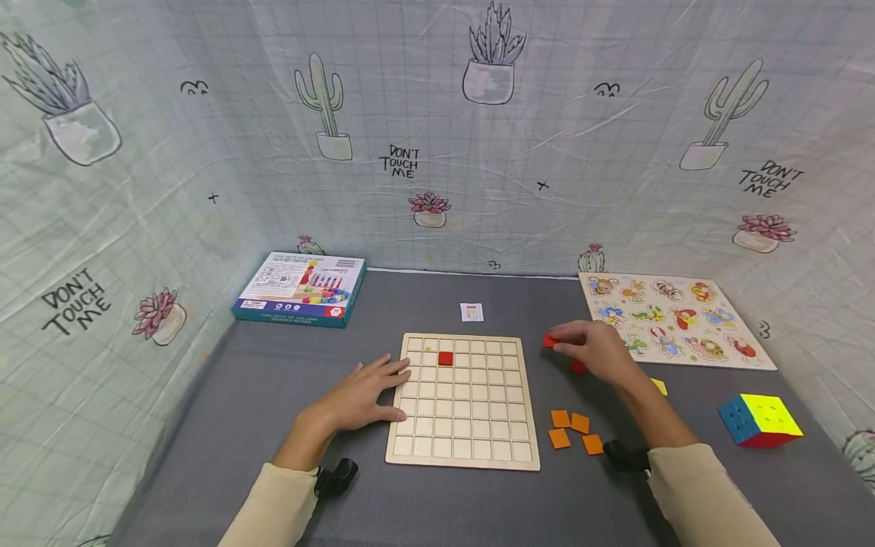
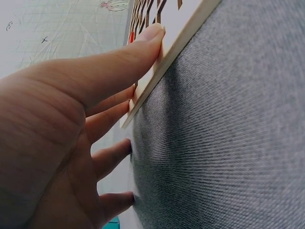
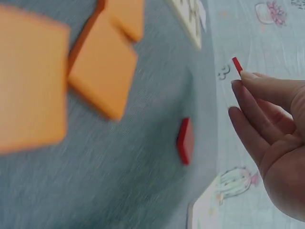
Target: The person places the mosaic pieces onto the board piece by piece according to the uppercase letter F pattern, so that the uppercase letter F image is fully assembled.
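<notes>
A wooden grid board (image 1: 462, 403) lies flat on the grey cloth, with one red square tile (image 1: 446, 358) in a cell of its upper rows. My left hand (image 1: 362, 395) rests along the board's left edge, fingers spread; in the left wrist view its thumb (image 2: 143, 45) presses on the board's rim. Right of the board, my right hand (image 1: 598, 349) pinches another red tile (image 3: 237, 66) between thumb and fingertips, above the table. A further red tile (image 1: 577, 368) lies on the cloth under that hand, and several orange tiles (image 1: 560, 419) lie nearer to me.
A yellow piece (image 1: 659, 387) is partly hidden behind my right forearm. A puzzle cube (image 1: 761, 420) stands at the right, with a picture board (image 1: 673, 319) behind it. A small printed card (image 1: 472, 312) lies beyond the grid; a game box (image 1: 301, 289) lies at the back left.
</notes>
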Motion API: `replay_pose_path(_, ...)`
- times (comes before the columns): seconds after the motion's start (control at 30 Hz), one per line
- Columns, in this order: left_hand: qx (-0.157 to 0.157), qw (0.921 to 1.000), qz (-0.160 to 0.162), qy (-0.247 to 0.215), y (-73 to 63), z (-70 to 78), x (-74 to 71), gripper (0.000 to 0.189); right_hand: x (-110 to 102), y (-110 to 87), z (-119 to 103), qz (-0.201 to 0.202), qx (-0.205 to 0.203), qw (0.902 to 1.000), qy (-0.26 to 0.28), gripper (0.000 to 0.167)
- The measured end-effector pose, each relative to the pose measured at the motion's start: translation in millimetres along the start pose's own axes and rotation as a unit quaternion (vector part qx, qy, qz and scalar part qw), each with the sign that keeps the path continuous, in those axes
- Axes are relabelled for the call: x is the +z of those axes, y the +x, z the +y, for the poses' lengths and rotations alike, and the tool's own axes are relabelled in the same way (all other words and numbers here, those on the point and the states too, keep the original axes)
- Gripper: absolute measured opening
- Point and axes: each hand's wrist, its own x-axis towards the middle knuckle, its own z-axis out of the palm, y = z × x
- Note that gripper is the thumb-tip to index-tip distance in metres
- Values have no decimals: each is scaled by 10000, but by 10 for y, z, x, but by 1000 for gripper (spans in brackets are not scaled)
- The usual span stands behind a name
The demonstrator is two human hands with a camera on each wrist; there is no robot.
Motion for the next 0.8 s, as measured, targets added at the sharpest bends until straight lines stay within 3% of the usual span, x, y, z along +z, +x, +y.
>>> replay_pose_path(0.3,-23,10000,13,-55,6,0,-4,75,146,120,-203,20,-49,9995,326,23)
replay_pose_path(0.6,-70,9999,31,-103,-4,16,-5,75,486,228,-520,-122,-154,9971,736,23)
replay_pose_path(0.8,-134,9999,46,-43,6,20,4,75,706,312,-725,-383,1,9941,1014,23)
